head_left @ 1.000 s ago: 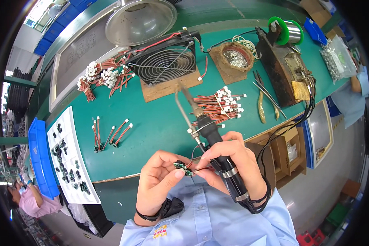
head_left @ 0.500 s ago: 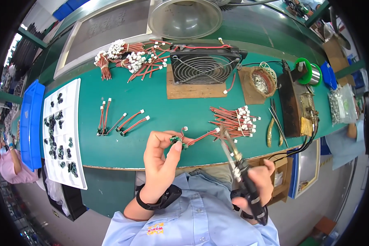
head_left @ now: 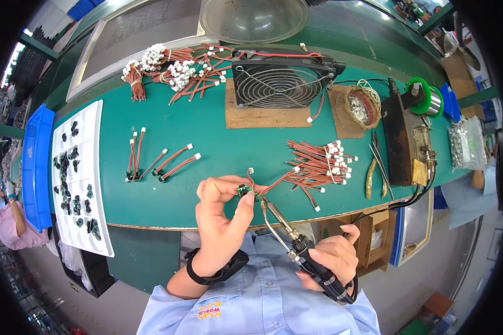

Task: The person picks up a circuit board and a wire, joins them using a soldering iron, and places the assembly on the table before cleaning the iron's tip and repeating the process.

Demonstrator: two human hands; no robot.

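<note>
green board (head_left: 242,190): between left fingers (head_left: 242,210), at their tips | left: pinching it | right fingers (head_left: 334,255): gripping soldering iron (head_left: 303,246)

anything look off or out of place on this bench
Nothing looks spilled or broken. Slightly odd: one wire lead lies alone by the right edge of the wooden board under the fan, apart from the loose pile of leads, where a few strands splay toward the bench's front edge.

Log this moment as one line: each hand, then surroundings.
left hand: pinching green circuit board | right hand: holding soldering iron, pointed toward board | beyond: connector wires, black fan
</note>
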